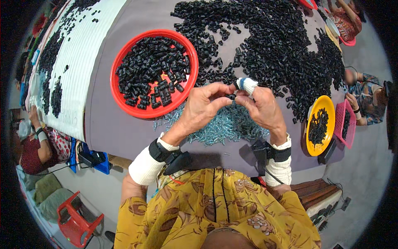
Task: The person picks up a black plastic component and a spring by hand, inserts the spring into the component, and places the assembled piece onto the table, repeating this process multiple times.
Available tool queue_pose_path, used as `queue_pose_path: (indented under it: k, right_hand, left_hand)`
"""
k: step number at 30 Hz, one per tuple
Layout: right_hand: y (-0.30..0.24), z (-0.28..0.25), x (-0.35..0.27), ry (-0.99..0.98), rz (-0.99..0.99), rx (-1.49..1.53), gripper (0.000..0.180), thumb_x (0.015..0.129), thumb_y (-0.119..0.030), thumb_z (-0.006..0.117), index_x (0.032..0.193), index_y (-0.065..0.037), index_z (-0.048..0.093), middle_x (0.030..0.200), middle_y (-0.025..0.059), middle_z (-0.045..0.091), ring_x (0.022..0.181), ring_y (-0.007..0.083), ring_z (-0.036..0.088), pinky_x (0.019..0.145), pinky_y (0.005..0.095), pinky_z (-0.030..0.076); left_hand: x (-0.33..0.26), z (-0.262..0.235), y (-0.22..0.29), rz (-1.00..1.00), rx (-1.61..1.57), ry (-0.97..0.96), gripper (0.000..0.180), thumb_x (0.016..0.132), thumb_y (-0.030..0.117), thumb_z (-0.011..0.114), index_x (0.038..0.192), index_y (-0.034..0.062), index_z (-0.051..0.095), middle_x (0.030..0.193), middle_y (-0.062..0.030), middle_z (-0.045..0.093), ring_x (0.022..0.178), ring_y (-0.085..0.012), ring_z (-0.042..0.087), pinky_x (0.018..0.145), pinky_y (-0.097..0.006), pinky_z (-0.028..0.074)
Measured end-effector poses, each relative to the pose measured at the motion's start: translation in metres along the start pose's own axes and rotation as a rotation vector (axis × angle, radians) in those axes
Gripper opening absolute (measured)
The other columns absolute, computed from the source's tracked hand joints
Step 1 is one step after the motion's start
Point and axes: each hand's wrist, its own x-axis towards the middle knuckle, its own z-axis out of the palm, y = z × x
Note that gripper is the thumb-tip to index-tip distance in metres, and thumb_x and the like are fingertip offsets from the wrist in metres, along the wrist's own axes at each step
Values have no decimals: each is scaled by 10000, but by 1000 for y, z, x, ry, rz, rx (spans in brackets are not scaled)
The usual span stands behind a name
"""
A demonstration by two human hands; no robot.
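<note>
My left hand (pixel 203 106) and my right hand (pixel 265 108) meet above the table. Their thumbs and fingertips close together on a small black plastic piece (pixel 231 96), which looks like part of a cord lock; the fingers partly hide it. A white knitted cover with a blue stripe (pixel 247 85) wraps a finger of my right hand. Below both hands lies a heap of small silvery springs (pixel 207 126). Beside my left hand, a round red tray (pixel 118 103) holds many black cord-lock-like pieces (pixel 153 62).
Loose black parts (pixel 282 50) spread over the far and right side of the grey table (pixel 112 128). At the right edge stand a yellow tray (pixel 311 143) with black parts and a pink basket (pixel 351 128). Other people sit at left and right; a red chair (pixel 74 220) is lower left.
</note>
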Motion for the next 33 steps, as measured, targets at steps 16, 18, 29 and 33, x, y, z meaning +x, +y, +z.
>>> queue_pose_path:
  k: [16,18,29,33]
  right_hand:
    - [7,6,-1,2,94,11,179,804,-37,627,967,26,585,787,173,629,696,323,635,612,364,489]
    - [6,6,-1,8,86,-2,184,808,-40,627,975,27,586,789,173,630,698,318,637,612,364,488]
    - [9,14,-19,70,45,-81,197,812,-29,621,999,24,593,793,176,633,689,311,639,613,361,497]
    - [5,13,-23,57,123,-6,199,809,-58,640,989,18,600,724,159,622,642,287,631,597,339,488]
  left_hand:
    - [0,2,-9,-24,-4,24,203,827,16,665,1027,1,632,946,-9,642,838,-61,576,739,-215,479]
    - [1,2,-11,-31,23,20,199,829,14,663,1025,1,631,947,-9,641,842,-61,576,744,-217,481]
    - [-5,11,-20,14,169,24,177,829,10,652,1004,-8,634,911,-26,658,824,-75,597,728,-226,492]
    - [-7,15,-16,60,348,-21,170,820,46,665,980,-4,641,845,-34,662,797,-72,600,703,-243,493]
